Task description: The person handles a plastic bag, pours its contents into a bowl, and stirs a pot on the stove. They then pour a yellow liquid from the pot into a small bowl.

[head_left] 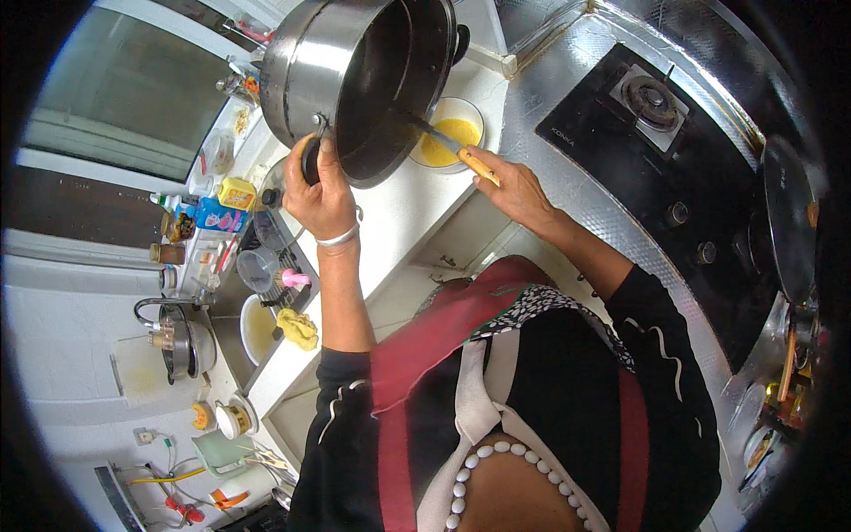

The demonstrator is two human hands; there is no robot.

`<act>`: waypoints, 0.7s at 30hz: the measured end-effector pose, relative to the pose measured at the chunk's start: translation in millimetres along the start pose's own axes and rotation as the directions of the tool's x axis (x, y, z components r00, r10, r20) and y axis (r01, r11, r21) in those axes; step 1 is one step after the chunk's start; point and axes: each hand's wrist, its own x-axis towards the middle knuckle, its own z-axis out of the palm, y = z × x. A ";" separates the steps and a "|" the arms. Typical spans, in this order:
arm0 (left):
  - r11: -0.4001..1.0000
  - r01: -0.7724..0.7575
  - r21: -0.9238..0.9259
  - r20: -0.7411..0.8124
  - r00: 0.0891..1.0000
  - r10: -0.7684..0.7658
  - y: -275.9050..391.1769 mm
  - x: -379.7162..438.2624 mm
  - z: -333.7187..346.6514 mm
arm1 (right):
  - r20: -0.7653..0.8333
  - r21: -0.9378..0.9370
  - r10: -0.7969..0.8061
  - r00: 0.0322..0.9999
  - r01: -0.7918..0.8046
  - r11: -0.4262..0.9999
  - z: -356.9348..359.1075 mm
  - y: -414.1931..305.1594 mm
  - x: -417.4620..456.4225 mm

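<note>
A large stainless steel pot is tipped on its side above the white counter, its dark opening turned towards the right. My left hand grips one black side handle of this pot. In my right hand is a utensil with a yellow wooden handle and a metal shank. The utensil's far end reaches the pot's opening, and its shape is hard to make out there. Just beyond the pot's rim, a clear bowl on the counter holds yellow liquid. The utensil passes over that bowl.
On the right is a black gas hob, with a frying pan at its far edge. A sink with a faucet lies left, beside a yellow cloth. Bottles and jars line the windowsill, including a yellow bottle.
</note>
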 end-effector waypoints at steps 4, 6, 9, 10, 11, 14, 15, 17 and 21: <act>1.000 0.023 0.008 -0.004 1.000 -0.023 -1.7 1.3 2.0 | 0.019 -0.004 -0.102 0.995 0.102 0.995 -11.6 9.5 -23.9; 1.000 0.001 0.016 -0.001 1.000 -0.001 -1.3 2.9 0.7 | -0.009 0.011 -0.136 0.991 0.136 0.991 -21.0 16.0 -41.5; 1.000 -0.012 0.027 -0.006 1.000 0.012 -3.5 0.2 1.0 | 0.028 -0.052 -0.078 0.997 0.080 0.995 -36.9 19.3 -60.1; 1.000 -0.013 0.028 -0.010 1.000 0.014 -4.9 -0.4 2.4 | 0.062 -0.109 -0.024 0.998 0.031 0.994 -45.1 15.0 -62.1; 1.000 -0.010 0.029 -0.013 1.000 0.010 -5.3 -0.4 3.5 | 0.094 -0.167 0.032 0.995 -0.016 0.986 -49.5 12.8 -62.5; 0.999 -0.028 0.036 -0.006 1.000 0.028 -0.8 2.6 4.2 | -0.082 -0.101 -0.164 0.983 0.156 0.983 -39.6 10.6 -37.5; 0.998 -0.042 0.044 -0.010 0.999 0.043 0.1 3.2 2.7 | -0.080 -0.105 -0.134 0.988 0.125 0.987 -35.8 4.8 -23.9; 0.996 -0.059 0.067 -0.004 0.998 0.059 3.0 5.3 1.2 | -0.079 -0.105 -0.069 0.994 0.061 0.993 -28.1 -9.1 3.1; 0.991 -0.106 0.087 -0.003 0.994 0.106 1.2 6.1 2.8 | -0.090 -0.141 -0.001 0.996 -0.012 0.990 -16.1 -11.4 24.6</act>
